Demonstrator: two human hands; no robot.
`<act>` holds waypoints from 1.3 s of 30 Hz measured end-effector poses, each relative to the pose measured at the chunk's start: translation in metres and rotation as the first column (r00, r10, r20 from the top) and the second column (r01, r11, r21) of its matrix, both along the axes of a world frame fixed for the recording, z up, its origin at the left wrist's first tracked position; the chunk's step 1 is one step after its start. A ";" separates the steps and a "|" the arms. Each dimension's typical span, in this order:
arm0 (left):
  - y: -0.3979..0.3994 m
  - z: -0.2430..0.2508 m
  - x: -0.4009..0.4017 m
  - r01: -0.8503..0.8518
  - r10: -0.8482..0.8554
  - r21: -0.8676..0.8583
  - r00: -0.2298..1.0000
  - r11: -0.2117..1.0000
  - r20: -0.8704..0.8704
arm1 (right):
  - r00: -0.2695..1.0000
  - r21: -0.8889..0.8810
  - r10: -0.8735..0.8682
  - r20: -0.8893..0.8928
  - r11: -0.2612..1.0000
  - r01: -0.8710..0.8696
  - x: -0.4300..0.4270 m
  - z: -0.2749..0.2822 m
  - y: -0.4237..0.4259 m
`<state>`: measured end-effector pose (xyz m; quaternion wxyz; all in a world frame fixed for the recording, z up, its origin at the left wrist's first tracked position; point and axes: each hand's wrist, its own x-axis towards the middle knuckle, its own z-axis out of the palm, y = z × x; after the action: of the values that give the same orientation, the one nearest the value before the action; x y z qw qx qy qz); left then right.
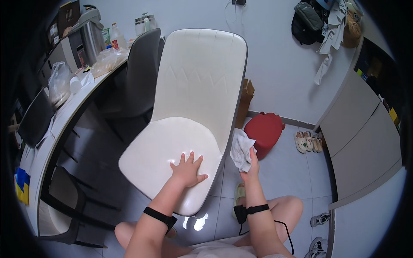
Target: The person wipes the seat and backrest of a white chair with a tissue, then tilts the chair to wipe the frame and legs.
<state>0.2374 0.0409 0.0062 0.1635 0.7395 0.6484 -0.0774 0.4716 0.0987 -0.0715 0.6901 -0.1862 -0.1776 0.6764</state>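
A white padded chair (200, 77) with a grey outer shell stands right before me, its backrest on the far side. My left hand (187, 171) rests palm down on the seat, fingers spread, holding nothing. Just right of the chair's edge, my right hand (253, 166) grips a crumpled white cloth (241, 150). The cloth hangs beside the seat, close to the backrest's lower side; whether it touches the chair I cannot tell. The chair's legs are hidden under the seat.
Left stands a long table (84, 100) with plastic bags (59, 84) and a steel thermos dispenser (92, 37). A grey chair (142, 74) is tucked there. To the right are a red stool (264, 132), a cardboard box (245, 101), clogs (300, 142) and a cabinet (348, 129).
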 end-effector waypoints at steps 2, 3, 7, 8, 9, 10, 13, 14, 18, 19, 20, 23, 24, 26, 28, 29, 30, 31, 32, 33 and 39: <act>-0.004 0.005 -0.003 -0.020 0.016 0.035 0.995 0.999 0.099 | 0.983 -0.040 -0.089 0.160 0.995 0.096 -0.003 -0.003 0.006; -0.008 -0.001 -0.017 -0.042 0.040 0.024 0.995 0.999 0.090 | 0.953 -0.078 -0.065 0.295 0.993 0.092 -0.017 0.001 0.005; -0.023 -0.015 -0.049 -0.267 0.008 0.281 0.739 0.922 0.674 | 0.291 0.323 -0.417 0.861 0.891 0.320 -0.061 -0.045 0.013; -0.037 -0.006 -0.046 -0.232 0.125 0.224 0.904 0.947 0.409 | 0.283 0.320 -0.419 0.863 0.885 0.338 -0.062 -0.051 0.003; -0.057 -0.001 -0.052 -0.242 0.233 0.155 0.969 0.958 0.077 | 0.299 0.303 -0.405 0.864 0.893 0.333 -0.075 -0.055 -0.018; -0.068 -0.013 -0.056 -0.236 0.231 0.220 0.972 0.946 0.050 | 0.400 0.172 -0.267 0.877 0.951 0.257 -0.089 -0.066 -0.047; -0.080 -0.024 -0.074 -0.286 0.287 0.219 0.957 0.933 0.027 | 0.461 0.293 -0.345 0.818 0.939 0.183 -0.149 -0.044 -0.173; -0.080 -0.025 -0.073 -0.282 0.282 0.224 0.959 0.933 0.031 | 0.457 0.298 -0.352 0.817 0.936 0.188 -0.148 -0.041 -0.173; -0.081 -0.025 -0.071 -0.268 0.268 0.256 0.963 0.929 0.035 | 0.397 0.257 -0.393 0.829 0.899 0.354 -0.133 -0.055 -0.073; -0.073 -0.021 -0.061 -0.245 0.245 0.258 0.969 0.934 0.034 | 0.421 0.131 -0.303 0.855 0.912 0.389 -0.106 -0.057 -0.022; -0.062 -0.019 -0.048 -0.217 0.214 0.270 0.976 0.938 0.040 | 0.490 0.112 -0.308 0.816 0.915 0.388 -0.073 -0.058 0.023; -0.056 -0.025 -0.037 -0.224 0.214 0.273 0.975 0.936 0.066 | 0.785 -0.162 -0.256 0.564 0.898 0.410 -0.053 -0.050 0.053; -0.063 -0.030 -0.049 -0.249 0.251 0.285 0.967 0.926 0.029 | 0.724 -0.125 -0.199 0.661 0.921 0.368 -0.074 -0.051 0.029; -0.069 -0.035 -0.056 -0.265 0.274 0.298 0.962 0.917 0.010 | 0.586 0.042 -0.303 0.752 0.908 0.416 -0.109 -0.069 -0.032; -0.081 -0.041 -0.072 -0.297 0.310 0.310 0.951 0.903 0.008 | 0.580 -0.006 -0.141 0.802 0.970 0.243 -0.158 -0.067 -0.162; -0.077 -0.041 -0.063 -0.281 0.291 0.306 0.957 0.910 0.014 | 0.569 0.129 -0.250 0.783 0.961 0.244 -0.167 -0.069 -0.198; -0.075 -0.040 -0.060 -0.278 0.284 0.313 0.958 0.908 0.025 | 0.573 0.122 -0.251 0.780 0.959 0.256 -0.167 -0.068 -0.200; -0.075 -0.040 -0.060 -0.279 0.283 0.319 0.959 0.906 0.034 | 0.496 0.149 -0.262 0.828 0.955 0.256 -0.168 -0.067 -0.201; -0.074 -0.043 -0.061 -0.281 0.283 0.320 0.958 0.905 0.040 | 0.417 0.174 -0.267 0.869 0.953 0.248 -0.169 -0.067 -0.199; -0.075 -0.042 -0.062 -0.279 0.284 0.322 0.958 0.905 0.030 | 0.542 0.129 -0.283 0.791 0.944 0.305 -0.165 -0.056 -0.173; -0.067 -0.036 -0.049 -0.268 0.273 0.313 0.962 0.911 0.028 | 0.863 -0.217 -0.082 0.498 0.952 0.215 -0.065 -0.036 0.038</act>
<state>0.1880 -0.0263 -0.0301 0.0476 0.6586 0.7497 0.0439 0.4063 0.1362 -0.1070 0.6430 -0.4529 -0.2371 0.5702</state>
